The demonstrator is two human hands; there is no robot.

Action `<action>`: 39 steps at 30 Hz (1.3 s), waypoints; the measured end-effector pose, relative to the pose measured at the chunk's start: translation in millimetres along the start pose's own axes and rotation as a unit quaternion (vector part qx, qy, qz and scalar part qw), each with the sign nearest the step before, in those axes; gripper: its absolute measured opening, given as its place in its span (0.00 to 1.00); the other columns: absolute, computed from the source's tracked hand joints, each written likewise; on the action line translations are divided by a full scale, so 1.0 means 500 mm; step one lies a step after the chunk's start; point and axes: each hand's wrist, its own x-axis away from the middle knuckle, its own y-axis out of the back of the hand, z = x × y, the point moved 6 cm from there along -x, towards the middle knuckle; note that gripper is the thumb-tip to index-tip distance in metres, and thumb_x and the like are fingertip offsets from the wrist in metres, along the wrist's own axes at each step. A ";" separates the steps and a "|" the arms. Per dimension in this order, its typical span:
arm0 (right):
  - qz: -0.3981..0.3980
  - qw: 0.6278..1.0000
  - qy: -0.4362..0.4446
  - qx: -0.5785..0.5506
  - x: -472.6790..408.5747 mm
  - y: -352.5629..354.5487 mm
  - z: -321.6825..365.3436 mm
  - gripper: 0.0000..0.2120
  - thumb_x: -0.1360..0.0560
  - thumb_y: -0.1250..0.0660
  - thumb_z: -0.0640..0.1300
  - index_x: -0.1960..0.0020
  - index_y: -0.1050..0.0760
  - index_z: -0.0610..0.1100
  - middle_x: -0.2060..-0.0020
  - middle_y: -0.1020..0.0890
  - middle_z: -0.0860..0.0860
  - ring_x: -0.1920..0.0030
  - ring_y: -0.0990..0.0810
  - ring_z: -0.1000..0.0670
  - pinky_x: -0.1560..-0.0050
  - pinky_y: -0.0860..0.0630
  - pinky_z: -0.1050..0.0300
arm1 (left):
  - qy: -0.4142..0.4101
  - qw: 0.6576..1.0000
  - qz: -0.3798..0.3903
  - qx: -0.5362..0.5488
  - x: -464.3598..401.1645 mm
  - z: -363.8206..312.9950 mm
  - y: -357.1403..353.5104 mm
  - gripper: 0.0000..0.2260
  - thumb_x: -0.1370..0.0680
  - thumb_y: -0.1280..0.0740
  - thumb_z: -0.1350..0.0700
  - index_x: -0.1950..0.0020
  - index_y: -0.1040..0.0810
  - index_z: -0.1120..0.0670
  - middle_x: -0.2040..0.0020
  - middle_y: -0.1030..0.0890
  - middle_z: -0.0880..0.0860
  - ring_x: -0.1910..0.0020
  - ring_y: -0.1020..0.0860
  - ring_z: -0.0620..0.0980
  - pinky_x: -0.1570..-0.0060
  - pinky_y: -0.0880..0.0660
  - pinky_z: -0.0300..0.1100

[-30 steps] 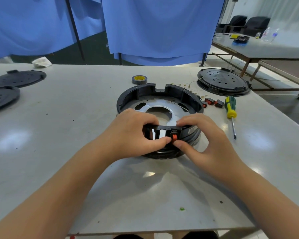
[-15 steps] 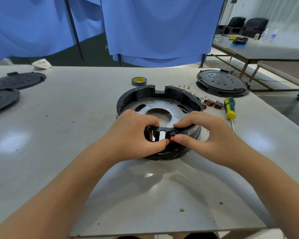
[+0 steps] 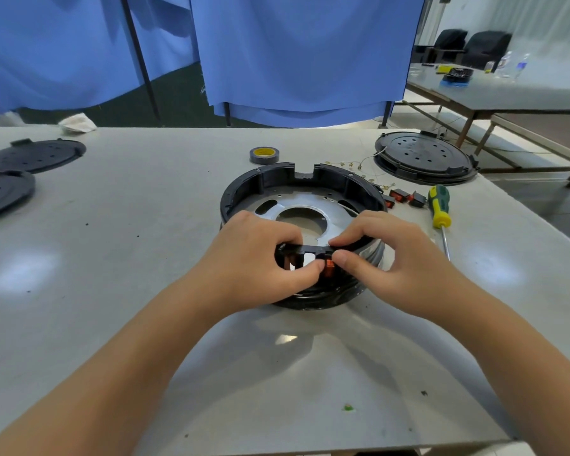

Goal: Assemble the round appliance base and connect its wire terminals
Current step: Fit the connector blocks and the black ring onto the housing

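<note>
A round black appliance base (image 3: 264,181) with a silver metal plate (image 3: 301,205) inside lies in the middle of the table. At its near rim, a small orange-red rocker switch (image 3: 328,268) sits in an opening of the black wall. My left hand (image 3: 254,258) grips the near rim, its thumb tip against the switch. My right hand (image 3: 389,255) pinches the switch between thumb and forefinger from the right. Thin wires with gold terminals (image 3: 351,165) lie behind the base.
Two more red switches (image 3: 405,196) and a green-yellow screwdriver (image 3: 439,209) lie to the right. A black round cover (image 3: 425,158) sits at the back right, two black discs (image 3: 30,156) at the far left, and a tape roll (image 3: 264,155) behind the base.
Both hands stay on the near rim. My right hand has drawn in slightly, its thumb and forefinger closing tighter on the switch. The base has not moved.
</note>
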 end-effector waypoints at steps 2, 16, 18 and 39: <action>0.021 1.000 -0.008 -0.014 0.005 0.000 -0.007 0.08 0.29 0.27 0.39 0.51 0.20 0.48 0.56 0.19 0.56 0.50 0.22 0.56 0.46 0.26 0.57 | -0.017 1.000 0.006 -0.018 0.000 -0.001 -0.001 0.17 0.33 0.32 0.41 0.70 0.28 0.54 0.77 0.32 0.50 0.74 0.34 0.50 0.66 0.38 0.37; 0.010 1.000 0.002 0.026 0.002 -0.004 0.001 0.12 0.34 0.25 0.40 0.53 0.22 0.49 0.57 0.21 0.58 0.52 0.22 0.56 0.50 0.26 0.57 | -0.009 0.999 -0.004 -0.037 -0.002 0.003 -0.009 0.15 0.35 0.32 0.41 0.69 0.28 0.52 0.76 0.32 0.47 0.74 0.33 0.46 0.57 0.38 0.36; 0.006 1.000 0.004 0.029 0.003 -0.006 0.002 0.11 0.34 0.26 0.40 0.53 0.22 0.48 0.57 0.21 0.58 0.52 0.23 0.56 0.50 0.26 0.57 | -0.009 0.999 -0.008 -0.039 -0.002 0.002 -0.010 0.15 0.35 0.32 0.42 0.70 0.30 0.51 0.77 0.33 0.47 0.74 0.34 0.46 0.58 0.40 0.34; -0.024 1.000 -0.010 -0.007 0.000 0.006 0.001 0.04 0.30 0.28 0.42 0.55 0.18 0.47 0.60 0.19 0.59 0.55 0.20 0.59 0.53 0.26 0.66 | -0.010 0.999 -0.029 -0.019 -0.003 -0.002 0.001 0.21 0.29 0.34 0.42 0.73 0.31 0.55 0.78 0.37 0.51 0.73 0.36 0.53 0.69 0.44 0.36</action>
